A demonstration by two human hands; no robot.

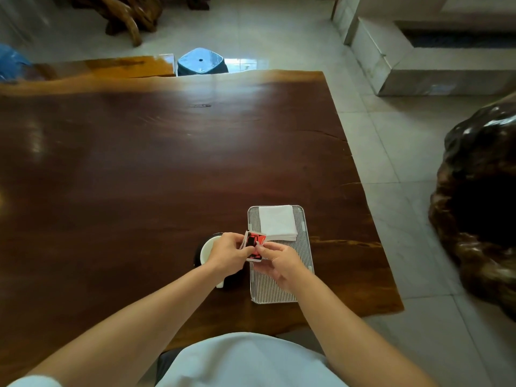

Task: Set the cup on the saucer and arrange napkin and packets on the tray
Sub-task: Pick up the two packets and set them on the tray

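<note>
Your left hand [227, 251] and right hand [279, 261] both pinch the packets [254, 244] over the left edge of the tray [275, 291]. Likely light, flimsy, slippery; grip by their edges.

napkin [277, 222] on tray [305, 247], cup [207, 251] left of tray

Dark polished wooden table [139, 163], uneven far edge. Blue-grey stool [201, 61] on the tiled floor [391, 152], just beyond the tabletop's far edge. Glossy gnarled root carving [480, 196], off the right edge. Pale stone platform [418, 71], past the far right corner.
</note>
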